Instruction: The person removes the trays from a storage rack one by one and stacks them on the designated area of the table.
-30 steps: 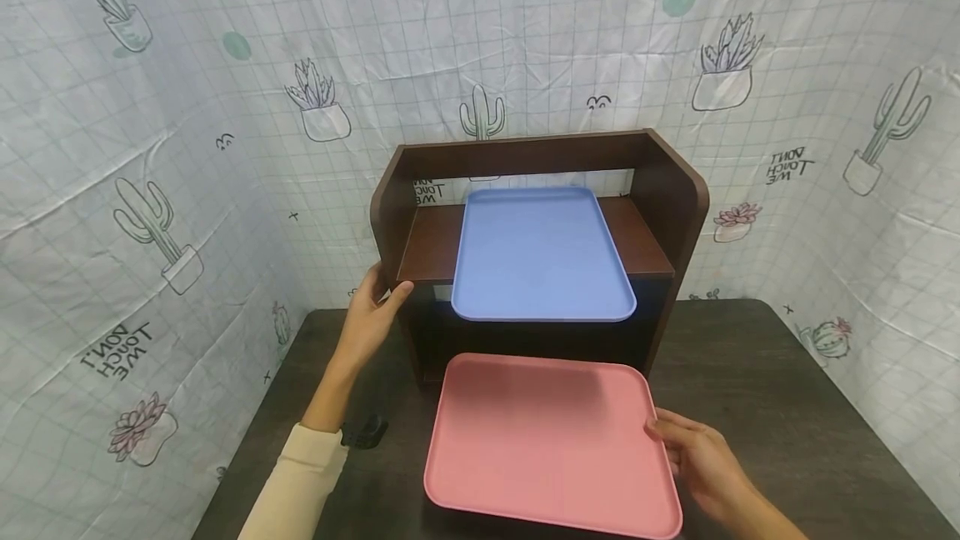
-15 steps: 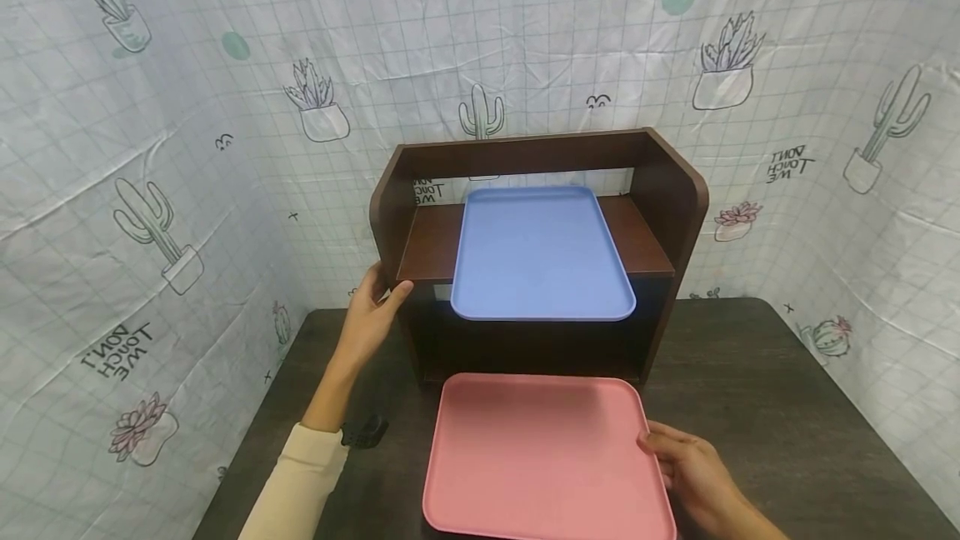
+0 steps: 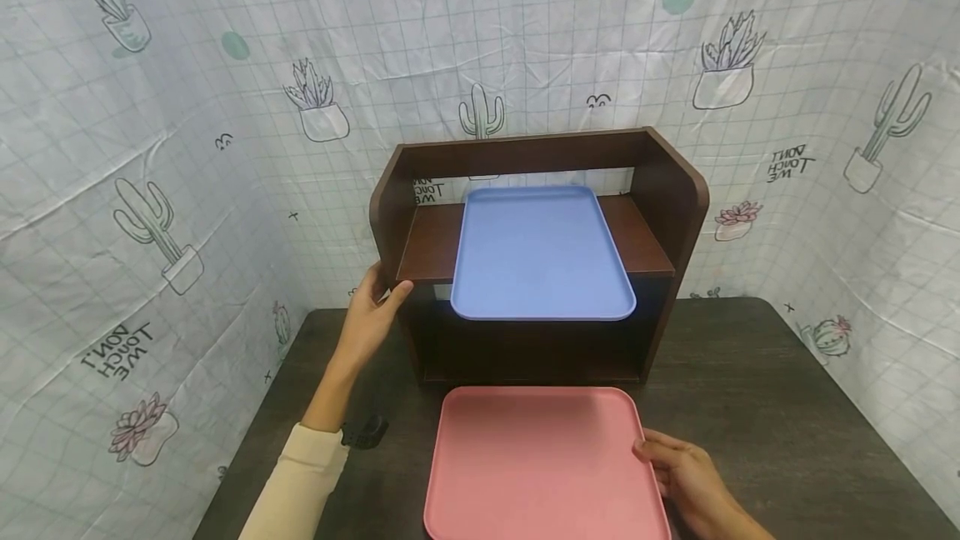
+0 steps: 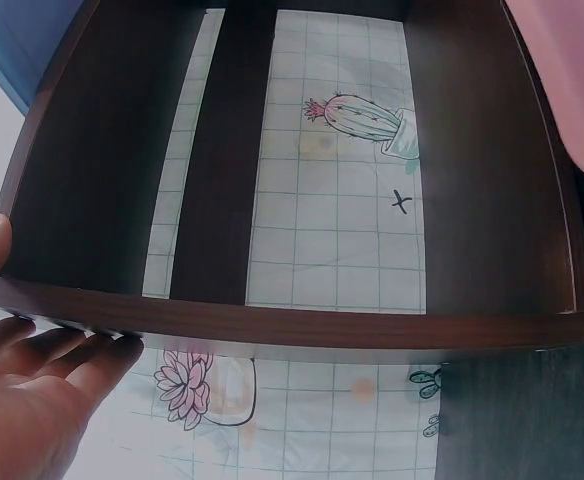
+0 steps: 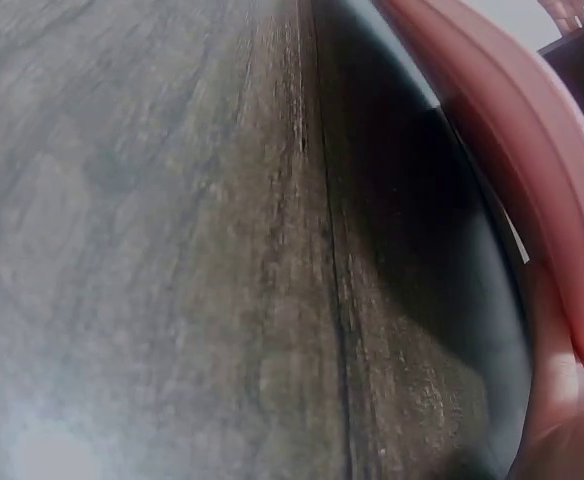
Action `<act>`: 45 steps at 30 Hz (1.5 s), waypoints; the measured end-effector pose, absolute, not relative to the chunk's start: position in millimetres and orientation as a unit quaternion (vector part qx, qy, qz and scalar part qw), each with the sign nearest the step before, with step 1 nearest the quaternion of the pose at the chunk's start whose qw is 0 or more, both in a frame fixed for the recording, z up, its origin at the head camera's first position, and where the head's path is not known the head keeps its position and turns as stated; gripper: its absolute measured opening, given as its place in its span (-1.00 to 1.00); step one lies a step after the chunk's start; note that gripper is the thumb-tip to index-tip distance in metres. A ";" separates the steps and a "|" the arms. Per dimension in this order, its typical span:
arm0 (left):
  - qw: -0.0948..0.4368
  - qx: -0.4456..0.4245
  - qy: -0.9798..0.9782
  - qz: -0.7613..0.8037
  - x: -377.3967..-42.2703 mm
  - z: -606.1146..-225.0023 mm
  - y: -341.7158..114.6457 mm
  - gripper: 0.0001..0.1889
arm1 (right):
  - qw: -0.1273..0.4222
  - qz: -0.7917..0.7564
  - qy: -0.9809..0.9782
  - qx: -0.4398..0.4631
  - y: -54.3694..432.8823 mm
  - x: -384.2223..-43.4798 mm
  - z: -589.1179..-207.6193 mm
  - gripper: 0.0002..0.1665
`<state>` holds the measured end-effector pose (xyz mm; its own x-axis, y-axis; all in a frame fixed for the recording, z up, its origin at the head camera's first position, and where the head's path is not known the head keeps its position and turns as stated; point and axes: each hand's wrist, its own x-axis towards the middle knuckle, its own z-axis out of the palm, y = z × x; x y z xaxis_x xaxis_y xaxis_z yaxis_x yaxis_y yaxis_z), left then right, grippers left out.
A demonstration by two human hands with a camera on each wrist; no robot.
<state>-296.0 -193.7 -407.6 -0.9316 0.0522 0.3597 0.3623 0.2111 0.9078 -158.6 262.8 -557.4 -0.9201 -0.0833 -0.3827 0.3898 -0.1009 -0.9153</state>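
Observation:
A dark brown two-level shelf stands on the table. My left hand grips its left side panel, thumb on the inner face and fingers outside, as the left wrist view shows. On the upper level lies a blue tray, its front end jutting past the shelf board. Before the shelf is a pink tray, its near edge cut off by the frame. My right hand holds this tray by its right rim, thumb on top and fingers beneath. In the right wrist view the rim is over the table, with dark shadow below.
The dark wood table extends to both sides of the shelf. Cloth with cactus prints hangs behind and on both sides. A small black object shows beside the left sleeve cuff. The shelf's lower level is dark inside.
The pink tray has moved toward me, away from the shelf, and turned squarer to it, my right hand moving with it. Left hand, shelf and blue tray have stayed put.

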 end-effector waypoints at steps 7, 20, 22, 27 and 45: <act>0.124 -0.131 -0.770 -0.611 -295.3 -408.0 -193.8 -0.27 | 0.162 -0.712 0.673 0.114 261.5 -158.0 -557.6 -0.08; 0.122 -0.126 -0.774 -0.608 -294.9 -406.4 -192.9 -0.26 | 0.042 -0.454 0.886 0.083 253.1 -165.7 -543.3 -0.54; 0.123 -0.127 -0.773 -0.609 -294.7 -406.3 -192.6 -0.27 | 0.018 -0.403 0.913 0.061 253.9 -166.1 -541.6 -0.60; 0.123 -0.128 -0.773 -0.609 -295.4 -406.8 -192.6 -0.27 | -0.012 -0.348 0.937 0.030 254.1 -167.1 -542.0 -0.65; 0.124 -0.127 -0.774 -0.608 -296.2 -408.5 -193.4 -0.26 | -0.010 -0.374 0.927 0.011 255.7 -169.2 -544.5 -0.67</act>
